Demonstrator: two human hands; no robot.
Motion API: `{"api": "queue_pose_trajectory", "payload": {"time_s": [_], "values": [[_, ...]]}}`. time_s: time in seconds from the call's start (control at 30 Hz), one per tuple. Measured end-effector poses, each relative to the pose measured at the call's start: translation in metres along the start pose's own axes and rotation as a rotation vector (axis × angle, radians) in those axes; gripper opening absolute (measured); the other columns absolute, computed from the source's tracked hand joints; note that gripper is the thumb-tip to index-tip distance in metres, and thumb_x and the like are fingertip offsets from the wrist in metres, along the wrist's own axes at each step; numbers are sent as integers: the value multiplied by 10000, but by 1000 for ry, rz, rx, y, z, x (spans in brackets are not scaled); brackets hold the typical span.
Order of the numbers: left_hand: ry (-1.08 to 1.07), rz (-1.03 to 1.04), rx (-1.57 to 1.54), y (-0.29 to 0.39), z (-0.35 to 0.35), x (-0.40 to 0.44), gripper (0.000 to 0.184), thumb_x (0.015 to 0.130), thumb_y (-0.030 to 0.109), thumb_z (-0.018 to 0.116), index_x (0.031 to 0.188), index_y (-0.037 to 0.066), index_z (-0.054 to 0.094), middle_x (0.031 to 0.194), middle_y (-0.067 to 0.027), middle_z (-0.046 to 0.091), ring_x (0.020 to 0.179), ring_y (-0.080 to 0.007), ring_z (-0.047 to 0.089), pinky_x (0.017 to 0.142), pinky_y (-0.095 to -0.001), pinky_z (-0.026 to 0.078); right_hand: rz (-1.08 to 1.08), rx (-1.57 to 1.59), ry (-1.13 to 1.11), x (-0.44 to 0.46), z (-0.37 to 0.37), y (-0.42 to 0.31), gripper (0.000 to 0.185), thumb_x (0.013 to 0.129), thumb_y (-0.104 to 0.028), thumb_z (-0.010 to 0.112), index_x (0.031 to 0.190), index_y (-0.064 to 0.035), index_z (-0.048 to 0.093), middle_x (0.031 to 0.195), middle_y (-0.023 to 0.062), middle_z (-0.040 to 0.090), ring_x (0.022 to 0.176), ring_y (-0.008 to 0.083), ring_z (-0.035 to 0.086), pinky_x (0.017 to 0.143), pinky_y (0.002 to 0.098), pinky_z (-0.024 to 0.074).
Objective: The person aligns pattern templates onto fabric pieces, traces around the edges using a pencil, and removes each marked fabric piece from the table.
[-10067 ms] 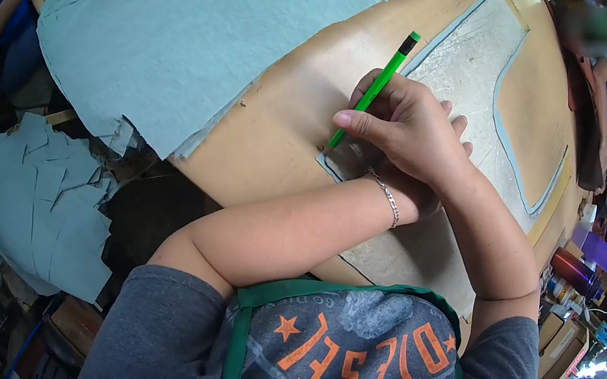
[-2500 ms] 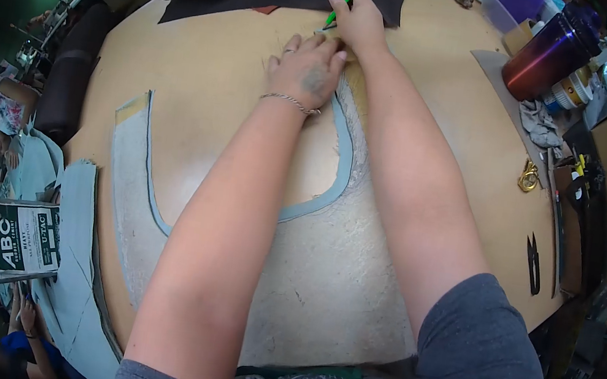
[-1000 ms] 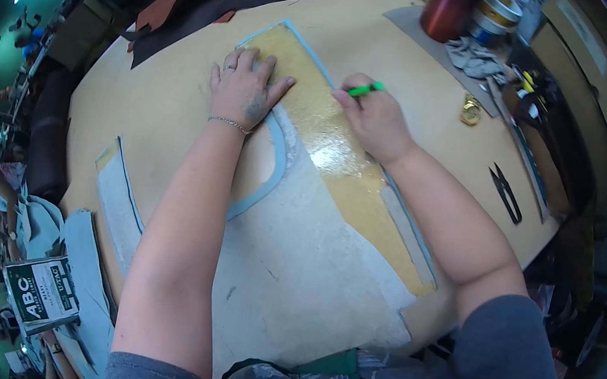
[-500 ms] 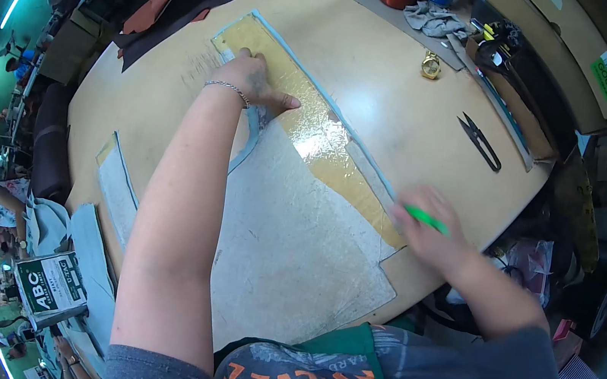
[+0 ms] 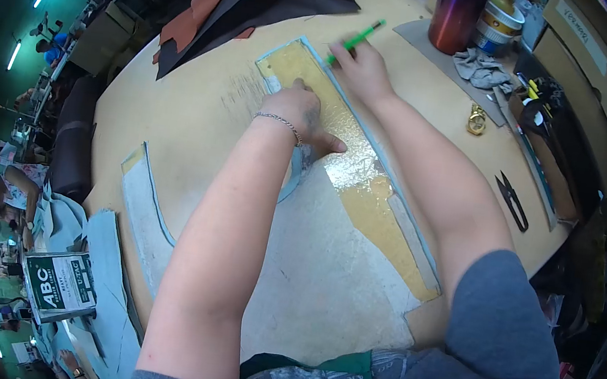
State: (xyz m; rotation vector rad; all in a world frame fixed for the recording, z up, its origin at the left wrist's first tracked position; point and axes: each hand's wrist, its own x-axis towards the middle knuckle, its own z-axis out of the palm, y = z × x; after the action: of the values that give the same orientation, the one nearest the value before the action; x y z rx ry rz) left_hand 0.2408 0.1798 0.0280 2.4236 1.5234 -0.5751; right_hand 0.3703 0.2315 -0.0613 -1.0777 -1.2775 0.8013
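Standing here watching, calling straight ahead of the worker 12 o'clock. The big pale pattern piece (image 5: pixel 330 277) lies flat on the table (image 5: pixel 212 124), wide body down at 6, the yellow-covered strip (image 5: pixel 300 70) running up to about 11:30, a separate-looking prong (image 5: pixel 150 219) over at 9.

Left hand (image 5: pixel 300 112) is pressed down on the strip just before 12, thumb stuck out wide toward 2; a couple of fingers point forward, but the rest are hidden, so can't tell if they're spread. Right hand (image 5: pixel 362 74), near 12:30, pinches a green pencil (image 5: pixel 359 37) between thumb and fingers, right by the strip's blue edge (image 5: pixel 343 95). It's blurry, so no idea if the tip touches.

My guess: the piece is light and stiffish like card, and the shiny yellow part is probably slick, so it'd skate without a flat palm. Narrow strip likely bends or creases easiest. I'd lift by the wide body, both sides, around 4 and 8.
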Motion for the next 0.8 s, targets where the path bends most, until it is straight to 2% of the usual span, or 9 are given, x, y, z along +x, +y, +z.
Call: {"api": "queue_pose_trajectory", "payload": {"time_s": [0.13, 0.23, 0.27, 0.37, 0.47, 0.57, 0.7, 0.77, 0.8], "values": [[-15, 22, 5, 0, -2, 1, 1073, 403, 633, 713, 1095, -139, 438, 1153, -229, 460, 1019, -300, 518, 868, -329, 418, -46, -110, 108, 53, 39, 17, 255, 804, -278, 559, 880, -35, 541, 742, 130, 601, 697, 248, 595, 664, 327, 457], [-21, 16, -3, 2, -4, -1, 1055, 401, 631, 713, 1076, -137, 453, 1129, -228, 477, 999, -301, 529, 857, -336, 427, -37, -207, 51, 55, 41, 13, 254, 802, -287, 559, 896, -52, 542, 758, 131, 601, 731, 283, 587, 684, 345, 452], [-22, 12, -4, 1, -4, -1, 1045, 403, 630, 712, 1067, -136, 461, 1125, -229, 479, 994, -302, 532, 856, -335, 427, -72, -271, 84, 54, 42, 11, 240, 812, -271, 569, 897, -48, 548, 697, 87, 596, 669, 174, 589, 635, 287, 455], [-12, 19, -9, 2, -2, 1, 1016, 407, 627, 711, 1041, -134, 484, 1115, -230, 485, 978, -304, 539, 850, -332, 430, -156, -322, 50, 47, 42, 10, 248, 810, -288, 561, 886, -52, 546, 715, 113, 591, 673, 237, 584, 641, 320, 454], [30, 45, -20, -1, 0, 1, 991, 415, 622, 711, 1021, -133, 499, 1104, -230, 491, 962, -307, 544, 841, -330, 433, -327, -552, -20, 35, 39, 8, 252, 811, -299, 545, 866, -53, 540, 730, 145, 571, 690, 299, 561, 634, 364, 444], [61, 66, -5, -2, 6, 1, 965, 430, 615, 708, 1007, -131, 506, 1087, -229, 500, 951, -310, 546, 830, -332, 435, -266, -672, -96, -11, 15, -19, 260, 831, -276, 491, 972, -59, 512, 877, 143, 573, 827, 308, 552, 691, 394, 443], [93, 59, 24, -1, 8, 1, 860, 458, 613, 700, 938, -85, 557, 1064, -212, 519, 951, -299, 545, 824, -325, 437, -184, -700, -201, -111, -44, -70, 196, 823, -233, 517, 878, -45, 516, 793, 137, 556, 745, 302, 548, 650, 378, 437], [122, 37, 40, -1, 9, 1, 790, 470, 638, 680, 901, -23, 627, 1088, -186, 524, 982, -270, 537, 840, -310, 433, -152, -619, -195, -167, -74, -93, 139, 806, -174, 549, 831, -42, 515, 752, 126, 537, 703, 292, 541, 629, 350, 435], [55, 17, 40, 3, 5, -2, 819, 459, 653, 679, 914, -25, 624, 1108, -178, 516, 986, -271, 539, 834, -308, 438, -105, -527, -195, -194, -88, -107, 106, 790, -123, 569, 811, -36, 513, 734, 118, 530, 671, 285, 535, 610, 338, 435]]}}
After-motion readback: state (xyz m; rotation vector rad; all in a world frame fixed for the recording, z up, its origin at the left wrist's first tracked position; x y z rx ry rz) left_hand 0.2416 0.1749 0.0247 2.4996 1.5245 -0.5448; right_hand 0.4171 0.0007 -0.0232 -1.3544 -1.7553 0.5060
